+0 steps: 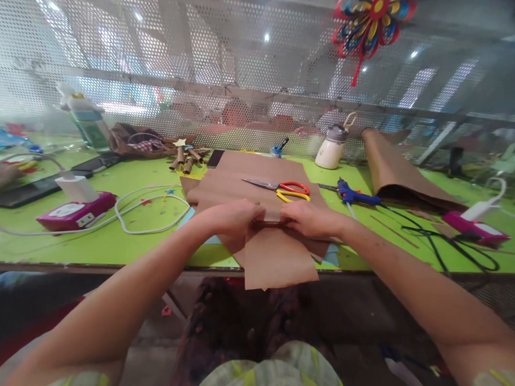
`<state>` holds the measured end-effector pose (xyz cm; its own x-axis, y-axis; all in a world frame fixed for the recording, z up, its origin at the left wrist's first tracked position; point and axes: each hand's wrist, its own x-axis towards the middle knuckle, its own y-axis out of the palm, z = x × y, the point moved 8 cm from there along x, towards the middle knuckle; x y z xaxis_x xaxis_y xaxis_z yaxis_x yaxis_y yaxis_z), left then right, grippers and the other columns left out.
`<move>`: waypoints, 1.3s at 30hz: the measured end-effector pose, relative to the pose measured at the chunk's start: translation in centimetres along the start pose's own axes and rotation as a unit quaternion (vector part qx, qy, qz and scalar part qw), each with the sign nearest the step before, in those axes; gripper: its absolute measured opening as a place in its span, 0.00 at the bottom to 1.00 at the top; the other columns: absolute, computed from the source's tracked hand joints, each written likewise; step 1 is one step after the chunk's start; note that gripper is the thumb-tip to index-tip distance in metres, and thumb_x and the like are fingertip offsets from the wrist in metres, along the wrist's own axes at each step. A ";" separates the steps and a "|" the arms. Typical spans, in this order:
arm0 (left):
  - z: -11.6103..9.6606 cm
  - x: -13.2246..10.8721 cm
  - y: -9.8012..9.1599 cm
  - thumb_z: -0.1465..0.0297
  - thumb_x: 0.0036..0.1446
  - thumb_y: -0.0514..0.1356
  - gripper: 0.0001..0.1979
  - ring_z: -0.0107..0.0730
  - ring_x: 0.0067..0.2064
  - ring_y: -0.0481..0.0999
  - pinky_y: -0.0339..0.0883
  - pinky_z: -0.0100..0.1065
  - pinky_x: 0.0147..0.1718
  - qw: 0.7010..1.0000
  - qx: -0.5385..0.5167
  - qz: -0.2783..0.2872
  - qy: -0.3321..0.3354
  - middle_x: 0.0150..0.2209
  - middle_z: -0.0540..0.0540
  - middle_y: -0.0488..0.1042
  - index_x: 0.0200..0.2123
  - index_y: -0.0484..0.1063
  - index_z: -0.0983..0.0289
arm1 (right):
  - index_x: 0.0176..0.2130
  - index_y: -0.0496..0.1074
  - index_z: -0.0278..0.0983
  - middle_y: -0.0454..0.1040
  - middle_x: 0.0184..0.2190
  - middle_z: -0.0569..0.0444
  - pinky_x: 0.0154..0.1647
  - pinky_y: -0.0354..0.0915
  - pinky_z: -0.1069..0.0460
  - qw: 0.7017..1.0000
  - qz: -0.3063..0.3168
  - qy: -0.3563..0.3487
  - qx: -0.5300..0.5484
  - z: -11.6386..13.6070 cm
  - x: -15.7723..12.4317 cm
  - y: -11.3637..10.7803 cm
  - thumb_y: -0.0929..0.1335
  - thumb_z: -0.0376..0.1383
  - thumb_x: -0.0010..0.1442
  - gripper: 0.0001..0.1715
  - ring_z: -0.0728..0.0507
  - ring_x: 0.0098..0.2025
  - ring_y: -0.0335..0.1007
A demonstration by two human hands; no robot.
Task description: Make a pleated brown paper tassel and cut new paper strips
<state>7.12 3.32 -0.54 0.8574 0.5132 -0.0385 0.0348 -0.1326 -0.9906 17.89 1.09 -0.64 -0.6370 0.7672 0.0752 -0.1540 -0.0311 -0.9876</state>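
Observation:
A piece of brown paper (280,260) lies before me, its near end hanging past the table's front edge. My left hand (239,216) and my right hand (307,216) pinch a rolled or folded edge of it, one at each end. Their fingertips are partly hidden. Under it and beyond spread larger brown paper sheets (256,165). Scissors (283,189) with one red and one yellow handle rest on those sheets, just past my hands. To the right of my right hand lies a blue glue gun (353,194) with a black cord.
Magenta power strips (78,211) (478,229) with white chargers stand left and right. A white cable (127,220) loops at left. Behind are small paper rolls (186,159), a cream bottle (332,148) and folded brown paper (404,171). Another person's hand (3,176) shows far left.

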 end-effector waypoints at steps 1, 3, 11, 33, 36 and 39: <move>-0.2 0.0 0.0 0.77 0.47 0.56 0.09 0.32 0.30 0.68 0.54 0.31 0.28 1.000 0.012 -0.002 0.004 0.32 0.55 0.72 0.34 0.72 0.64 | 0.34 0.70 0.36 0.72 0.34 0.51 0.35 0.56 0.53 1.000 0.002 -0.001 -0.005 0.1 0.0 0.0 0.65 0.30 0.59 0.04 0.45 0.36 0.65; -0.5 -0.1 0.0 0.76 0.48 0.56 0.10 0.34 0.31 0.68 0.54 0.31 0.28 0.999 0.034 -0.003 0.014 0.34 0.56 0.72 0.36 0.71 0.64 | 0.34 0.69 0.35 0.71 0.34 0.51 0.34 0.56 0.53 1.000 0.008 -0.007 -0.015 0.3 -0.1 0.0 0.64 0.29 0.60 0.04 0.45 0.35 0.65; -1.0 -0.5 -0.3 0.71 0.54 0.57 0.06 0.32 0.28 0.66 0.54 0.32 0.28 0.998 0.055 -0.026 0.025 0.33 0.55 0.69 0.36 0.70 0.64 | 0.35 0.67 0.35 0.69 0.35 0.50 0.37 0.58 0.52 0.997 -0.010 -0.036 -0.060 0.4 -1.0 0.8 0.63 0.25 0.58 0.07 0.45 0.37 0.63; 1.0 0.2 -2.2 0.56 0.61 0.51 0.21 0.30 0.31 0.68 0.60 0.30 0.34 0.956 -0.282 -0.051 0.055 0.28 0.52 0.74 0.31 0.75 0.66 | 0.36 0.68 0.34 0.66 0.36 0.45 0.43 0.60 0.47 0.951 -0.179 -0.040 -0.250 3.6 -1.5 -1.9 0.56 0.26 0.64 0.14 0.40 0.42 0.60; 0.9 0.3 -2.0 0.54 0.62 0.50 0.22 0.34 0.40 0.71 0.62 0.32 0.41 0.942 -0.325 -0.050 0.073 0.40 0.54 0.76 0.40 0.75 0.65 | 0.35 0.69 0.34 0.67 0.37 0.45 0.43 0.62 0.47 0.948 -0.213 -0.030 -0.235 3.4 -0.9 -2.7 0.57 0.25 0.63 0.15 0.41 0.41 0.61; 1.4 0.4 -1.4 0.54 0.61 0.50 0.23 0.34 0.40 0.70 0.62 0.33 0.41 0.941 -0.330 -0.049 0.057 0.41 0.55 0.75 0.41 0.75 0.66 | 0.36 0.70 0.34 0.68 0.38 0.44 0.45 0.63 0.46 0.950 -0.248 -0.021 -0.187 3.0 -0.5 -2.7 0.58 0.25 0.62 0.14 0.40 0.42 0.63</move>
<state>6.70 4.87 0.64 0.8817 0.4609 0.1012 0.3958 -0.6055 -0.6904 16.38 -1.12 2.41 -0.5868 0.6020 0.5415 -0.1682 0.5635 -0.8088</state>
